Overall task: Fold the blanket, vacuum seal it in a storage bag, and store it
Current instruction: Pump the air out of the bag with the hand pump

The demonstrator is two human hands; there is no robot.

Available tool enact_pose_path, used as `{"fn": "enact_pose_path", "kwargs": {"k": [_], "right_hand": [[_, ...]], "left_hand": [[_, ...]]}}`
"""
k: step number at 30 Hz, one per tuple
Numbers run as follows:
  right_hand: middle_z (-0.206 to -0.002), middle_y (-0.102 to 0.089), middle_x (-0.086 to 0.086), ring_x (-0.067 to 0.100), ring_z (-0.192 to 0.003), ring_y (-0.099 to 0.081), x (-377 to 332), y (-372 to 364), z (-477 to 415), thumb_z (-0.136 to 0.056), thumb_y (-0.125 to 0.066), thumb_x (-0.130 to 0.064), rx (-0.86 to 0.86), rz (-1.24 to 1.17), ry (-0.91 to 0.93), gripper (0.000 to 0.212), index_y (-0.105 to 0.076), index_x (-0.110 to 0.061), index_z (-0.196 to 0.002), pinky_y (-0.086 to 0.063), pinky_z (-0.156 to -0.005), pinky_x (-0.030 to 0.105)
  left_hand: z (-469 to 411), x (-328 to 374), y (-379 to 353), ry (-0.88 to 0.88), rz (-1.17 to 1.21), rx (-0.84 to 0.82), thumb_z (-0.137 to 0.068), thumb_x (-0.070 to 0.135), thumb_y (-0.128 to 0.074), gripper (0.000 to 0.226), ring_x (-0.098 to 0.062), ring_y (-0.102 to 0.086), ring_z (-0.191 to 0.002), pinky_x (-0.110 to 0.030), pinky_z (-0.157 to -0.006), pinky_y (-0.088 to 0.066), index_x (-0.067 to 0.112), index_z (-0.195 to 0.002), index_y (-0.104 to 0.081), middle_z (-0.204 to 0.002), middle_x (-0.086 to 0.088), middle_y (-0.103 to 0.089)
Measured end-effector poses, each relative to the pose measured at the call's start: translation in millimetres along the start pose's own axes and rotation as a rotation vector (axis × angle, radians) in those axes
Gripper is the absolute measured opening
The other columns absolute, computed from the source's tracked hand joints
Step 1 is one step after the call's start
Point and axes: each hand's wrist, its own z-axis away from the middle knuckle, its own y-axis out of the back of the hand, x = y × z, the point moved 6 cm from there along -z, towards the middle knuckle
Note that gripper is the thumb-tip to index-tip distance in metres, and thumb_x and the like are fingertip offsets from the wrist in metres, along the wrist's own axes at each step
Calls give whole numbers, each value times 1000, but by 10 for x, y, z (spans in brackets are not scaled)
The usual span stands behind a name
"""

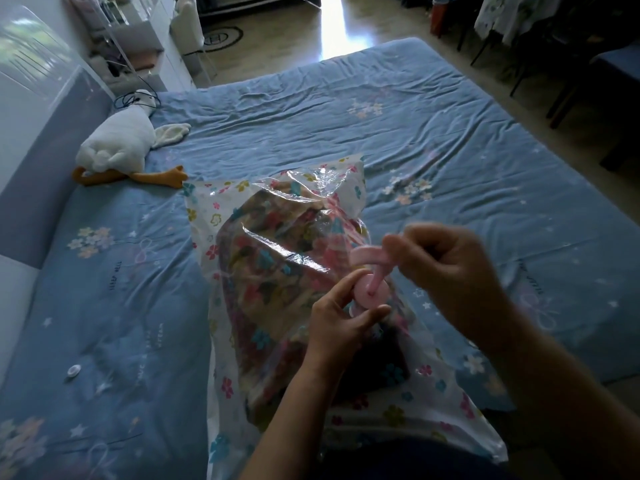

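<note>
Materials and finish, head view, dim light.
Storage bag (311, 181): thin clear plastic film, glossy, creased, throws sharp white highlights; printed with coloured flowers. Blanket (270, 258) inside it: soft cloth, matt, floral print, seen through the film. Pink valve (370, 292) and its tethered cap (363, 254): smooth moulded plastic, slight sheen; cap partly blurred. Bed sheet (346, 116): blue woven cloth, matt, much wrinkled, pale flower print. Plush goose (121, 140): white fuzzy pile, matt; orange fabric feet. Small round cap (73, 370) on the sheet: white, looks like plastic, too small to judge finish. Floor (332, 39): wood-look, polished, mirrors a bright strip of light. Headboard (45, 161): grey-blue, matt, smooth; material cannot be told.
</note>
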Motion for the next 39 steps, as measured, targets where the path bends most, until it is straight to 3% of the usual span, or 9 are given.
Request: {"fn": "enact_pose_path", "kwargs": {"k": [4,12,17,19,23,26,31,36,39], "right_hand": [[-45,-36,-11,2,-43,-32,722,-125,129,-81,-64,-46,-55,225,-239,49,-47,-10,-51,-28,-46,19],[-48,-29,0,5,-45,-28,-301,61,-70,-88,-61,-29,26,-44,95,57,-41,15,-57,-25,-44,14],[-44,-36,-11,1,-43,-30,602,-127,103,-83,-65,-44,-61,250,-215,49,-43,-15,-50,-28,-48,21],[-42,-37,-12,2,-42,-31,581,-121,116,-78,-63,-45,-57,278,-214,43,-44,-19,-49,-27,-46,19],[-44,-36,-11,-1,-42,-30,-185,-11,-17,-88,-63,-26,-30,19,11,46,-50,3,-54,-27,-44,11],[-46,-37,-10,0,-43,-31,-190,24,-27,-88,-64,-24,-15,-27,50,51,-45,12,-57,-28,-45,11],[-43,-37,-12,2,-43,-32,696,-126,177,-79,-65,-47,-96,267,-253,45,-43,-18,-51,-28,-48,20],[-47,-36,-3,4,-44,-32,-77,-21,-10,-84,-65,-33,-53,61,-46,53,-50,10,-58,-28,-45,16],[-47,-34,-9,2,-44,-30,-323,60,-53,-85,-64,-29,-53,-102,56,48,-45,1,-53,-27,-44,12]], "left_hand": [[29,-5,19,3,20,27,-73,6,-84,50,-13,-68,-108,-25,-91,-54,19,-119,-67,-111,2,-74],[11,-37,16,6,33,33,-70,8,-87,60,-13,-67,-110,-25,-95,-52,12,-126,-64,-117,0,-72],[27,-54,17,6,27,34,-73,6,-84,51,-14,-68,-109,-32,-96,-53,16,-120,-67,-113,2,-73],[33,-35,31,1,24,33,-73,7,-84,50,-13,-68,-110,-29,-95,-53,16,-119,-67,-113,4,-73],[31,-29,15,6,32,9,-72,8,-85,53,-11,-68,-107,-20,-89,-52,14,-121,-67,-113,2,-73],[43,-61,23,21,37,35,-70,11,-87,58,-12,-67,-110,-24,-94,-52,14,-124,-65,-116,1,-72],[70,-49,10,8,25,29,-73,5,-84,52,-13,-68,-110,-30,-96,-54,23,-118,-67,-113,4,-73],[19,-11,17,-9,27,4,-73,8,-85,53,-14,-68,-108,-31,-94,-54,11,-122,-66,-114,1,-73],[31,-38,18,20,36,4,-73,13,-86,61,-14,-66,-113,-31,-97,-53,13,-129,-62,-120,0,-71]]}}
